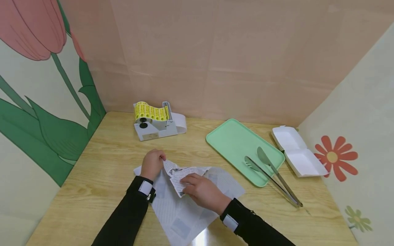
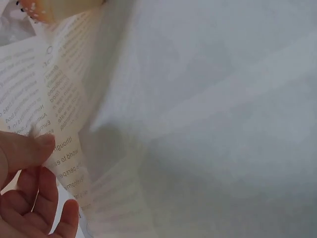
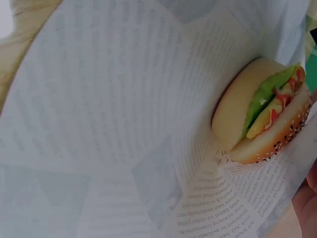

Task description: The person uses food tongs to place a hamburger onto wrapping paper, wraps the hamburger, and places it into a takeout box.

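A sheet of white newsprint-patterned wrapping paper (image 1: 180, 215) lies on the table, part of it folded up over a hamburger. The burger (image 3: 257, 114) has a sesame bun, lettuce and red and yellow sauce; it shows in the right wrist view, and the folded paper hides it in the head view. With thumb and fingers my left hand (image 1: 153, 164) pinches the paper's edge at the burger's left, raising it. My right hand (image 1: 204, 191) grips the folded paper from the right, its bent fingers over the flap. A bit of bun (image 2: 59, 7) shows in the left wrist view.
A label dispenser (image 1: 155, 126) with a yellow roll stands at the back left. To the right, metal tongs (image 1: 277, 177) lean across a green tray (image 1: 223, 136). An open white foam box (image 1: 298, 150) sits at the far right, by the flowered wall.
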Tool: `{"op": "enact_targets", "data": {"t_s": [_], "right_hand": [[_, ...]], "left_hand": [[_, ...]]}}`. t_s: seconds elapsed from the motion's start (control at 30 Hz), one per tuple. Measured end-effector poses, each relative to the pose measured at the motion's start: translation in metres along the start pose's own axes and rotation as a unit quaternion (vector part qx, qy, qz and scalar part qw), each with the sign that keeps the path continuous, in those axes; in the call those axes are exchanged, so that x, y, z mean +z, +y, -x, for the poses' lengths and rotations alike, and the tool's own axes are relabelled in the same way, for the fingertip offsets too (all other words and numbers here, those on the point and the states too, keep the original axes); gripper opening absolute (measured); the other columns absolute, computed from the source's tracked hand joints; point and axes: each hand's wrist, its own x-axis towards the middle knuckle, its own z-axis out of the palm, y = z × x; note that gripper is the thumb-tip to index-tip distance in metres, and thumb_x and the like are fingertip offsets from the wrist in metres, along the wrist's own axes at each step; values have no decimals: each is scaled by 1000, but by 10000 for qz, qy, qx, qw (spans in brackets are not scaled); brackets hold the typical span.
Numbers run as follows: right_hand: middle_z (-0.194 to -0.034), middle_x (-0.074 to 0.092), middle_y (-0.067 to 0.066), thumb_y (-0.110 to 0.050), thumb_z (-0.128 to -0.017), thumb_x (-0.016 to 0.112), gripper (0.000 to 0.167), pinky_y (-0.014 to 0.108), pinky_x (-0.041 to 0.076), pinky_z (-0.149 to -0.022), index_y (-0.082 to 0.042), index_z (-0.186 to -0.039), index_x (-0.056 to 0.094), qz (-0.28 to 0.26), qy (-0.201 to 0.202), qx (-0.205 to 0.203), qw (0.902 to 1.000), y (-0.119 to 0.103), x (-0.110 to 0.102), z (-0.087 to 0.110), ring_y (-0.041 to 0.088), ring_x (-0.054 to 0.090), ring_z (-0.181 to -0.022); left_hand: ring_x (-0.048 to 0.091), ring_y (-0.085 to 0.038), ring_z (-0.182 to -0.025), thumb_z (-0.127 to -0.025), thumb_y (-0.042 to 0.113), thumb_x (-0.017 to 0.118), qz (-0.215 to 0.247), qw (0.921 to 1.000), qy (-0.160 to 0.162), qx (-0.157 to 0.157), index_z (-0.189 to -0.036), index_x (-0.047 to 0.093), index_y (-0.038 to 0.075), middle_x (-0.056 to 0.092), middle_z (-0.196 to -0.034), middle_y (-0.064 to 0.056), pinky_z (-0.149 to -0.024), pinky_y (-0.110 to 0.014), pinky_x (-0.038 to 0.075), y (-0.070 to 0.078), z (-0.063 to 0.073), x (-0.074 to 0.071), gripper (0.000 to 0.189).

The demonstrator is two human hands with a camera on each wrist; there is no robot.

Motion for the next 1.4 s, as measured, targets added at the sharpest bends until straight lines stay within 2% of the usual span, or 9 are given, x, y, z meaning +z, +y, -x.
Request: {"op": "enact_targets", "data": {"t_s": [0.27,0.5,0.63,0.73,0.8,0.93,1.13,1.27,1.4], "right_hand": [[-114,70,5,-10,-82,77,12,29,55,-84,-14,-93,75,702,-294,316,9966,-6,4,6,22,65,-108],[-118,70,7,-6,-76,77,26,34,53,-90,-9,-102,76,1211,-88,340,9920,-2,13,15,30,64,-113],[-117,70,8,-7,-76,78,25,35,51,-95,-10,-100,76,1156,144,271,9928,3,17,15,29,64,-112],[-117,70,8,-9,-74,80,26,35,51,-95,-12,-100,77,1138,261,220,9929,5,17,12,28,64,-110],[-116,69,9,-10,-73,80,27,37,51,-93,-13,-100,77,1124,257,207,9931,7,17,11,28,64,-109],[-118,68,7,-13,-76,80,28,40,52,-91,-15,-104,76,1125,74,236,9933,11,15,8,27,62,-110],[-127,65,10,-13,-76,82,34,44,49,-95,-19,-109,77,1053,-196,482,9931,16,10,10,29,59,-116],[-133,61,13,-14,-77,82,40,47,46,-101,-21,-116,75,977,-486,618,9921,17,9,14,32,55,-122],[-137,57,15,-15,-80,80,44,48,44,-103,-17,-123,70,885,-732,659,9912,16,8,16,34,53,-127]], "left_hand": [[58,-33,-70,-71,-12,65,-315,9987,393,-76,-74,64,7,59,-72,-10,-65,-46,46,-2,0,0,18],[59,-34,-78,-73,-10,67,-541,9982,42,-244,-89,69,6,62,-80,-11,-69,-48,47,-8,0,-2,23],[60,-36,-90,-75,-14,64,-629,9980,-55,101,-97,73,6,66,-94,-13,-76,-50,48,-1,3,-8,31],[60,-36,-97,-76,-12,64,-556,9959,-74,709,-101,74,6,67,-103,-13,-82,-51,48,14,6,-11,32],[61,-35,-100,-80,-8,66,-336,9914,-329,1218,-102,73,6,68,-105,-12,-86,-49,48,27,9,-13,27],[62,-31,-107,-85,3,70,-38,9708,-1324,2000,-106,73,4,68,-110,-11,-93,-44,49,46,14,-11,22],[53,-32,-125,-84,7,75,-196,9489,-2466,1961,-123,67,1,61,-131,-14,-106,-44,41,49,17,-9,41],[50,-33,-128,-82,13,80,-138,9439,-2622,2004,-129,63,0,58,-136,-16,-108,-45,39,46,18,-10,51],[50,-32,-128,-79,15,84,-148,9455,-2514,2064,-133,61,2,57,-137,-15,-107,-44,40,42,19,-8,60]]}}
